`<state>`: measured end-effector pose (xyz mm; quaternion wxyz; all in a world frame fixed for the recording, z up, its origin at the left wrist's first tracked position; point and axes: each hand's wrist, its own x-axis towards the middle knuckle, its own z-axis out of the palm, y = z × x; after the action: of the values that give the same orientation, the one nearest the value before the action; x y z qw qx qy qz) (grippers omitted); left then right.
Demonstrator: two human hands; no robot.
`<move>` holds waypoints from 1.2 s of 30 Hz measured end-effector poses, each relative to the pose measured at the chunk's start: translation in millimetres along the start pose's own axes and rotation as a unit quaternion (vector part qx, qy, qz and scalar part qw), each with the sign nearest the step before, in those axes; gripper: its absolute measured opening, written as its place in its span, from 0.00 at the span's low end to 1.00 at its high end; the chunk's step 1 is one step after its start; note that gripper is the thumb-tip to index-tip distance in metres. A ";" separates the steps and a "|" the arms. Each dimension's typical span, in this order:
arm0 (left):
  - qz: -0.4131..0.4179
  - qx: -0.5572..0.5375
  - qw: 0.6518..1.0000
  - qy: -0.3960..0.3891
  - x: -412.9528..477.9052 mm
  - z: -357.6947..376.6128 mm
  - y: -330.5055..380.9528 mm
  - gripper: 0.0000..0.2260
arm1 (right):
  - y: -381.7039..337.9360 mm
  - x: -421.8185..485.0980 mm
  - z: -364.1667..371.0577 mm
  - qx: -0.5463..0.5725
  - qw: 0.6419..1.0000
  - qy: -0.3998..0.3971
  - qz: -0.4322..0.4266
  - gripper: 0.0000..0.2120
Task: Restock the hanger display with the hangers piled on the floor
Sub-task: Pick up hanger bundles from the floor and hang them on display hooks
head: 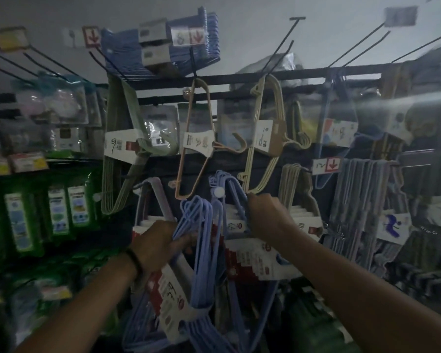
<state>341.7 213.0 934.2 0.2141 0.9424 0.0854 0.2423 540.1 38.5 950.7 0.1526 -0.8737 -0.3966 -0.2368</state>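
A bundle of lilac-blue hangers [201, 250] with a white and red card sleeve hangs in front of the display. My left hand [161, 245] grips that bundle near its upper corner. More lilac hanger packs [227, 189] hang on a peg with a white tip [219, 192] right behind it. My right hand [267, 215] is closed on those hung packs at their right side. Above, on the black rail [239, 77], hang a pink hanger pack [196, 143], a cream pack [267, 138] and a green pack [122, 149].
Grey hanger bundles [362, 200] hang at the right under a price tag [326, 165]. Blue packs [194, 47] sit on upper pegs. Green packaged goods [61, 210] fill the shelves at the left. Bare black pegs [283, 44] jut out above.
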 end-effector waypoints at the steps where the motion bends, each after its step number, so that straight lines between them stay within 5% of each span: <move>1: 0.003 -0.011 1.000 0.007 4.0 -0.4 0.7 0.15 | -2.4 5.2 -0.7 0.003 1.000 0.004 0.010 0.09; 5: 0.003 -0.015 0.999 0.033 18.9 0.5 -1.8 0.21 | -8.1 30.4 1.5 0.014 0.999 -0.003 0.046 0.06; 10: -0.005 -0.015 0.997 0.070 36.3 14.3 -26.9 0.16 | -4.3 72.6 35.2 0.062 0.995 -0.021 0.080 0.02; 16: -0.067 -0.040 0.991 0.106 57.5 29.0 -43.9 0.14 | 10.0 112.9 77.6 0.014 0.998 -0.055 -0.003 0.15; 21: -0.091 -0.049 0.986 0.132 71.3 40.5 -43.6 0.15 | 37.4 117.7 65.1 0.084 0.988 -0.127 -0.001 0.20; 26: -0.066 -0.042 0.983 0.165 85.7 60.4 -43.0 0.12 | 53.4 80.4 39.4 0.221 0.973 0.062 0.018 0.22; 29: -0.049 -0.020 0.980 0.194 93.3 74.7 -29.0 0.17 | 30.9 30.3 41.8 0.300 0.949 0.060 -0.079 0.24; 33: -0.051 -0.017 0.969 0.241 103.5 86.9 -20.8 0.19 | 14.8 2.9 54.5 0.217 0.968 0.024 -0.122 0.33; 36: -0.032 -0.023 0.965 0.258 109.1 89.7 -13.7 0.12 | 20.6 9.5 63.4 0.156 0.980 0.069 -0.100 0.25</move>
<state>479.9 221.6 903.0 0.2138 0.8396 0.1623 0.4723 579.9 60.1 900.8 0.2895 -0.7768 -0.5025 -0.2455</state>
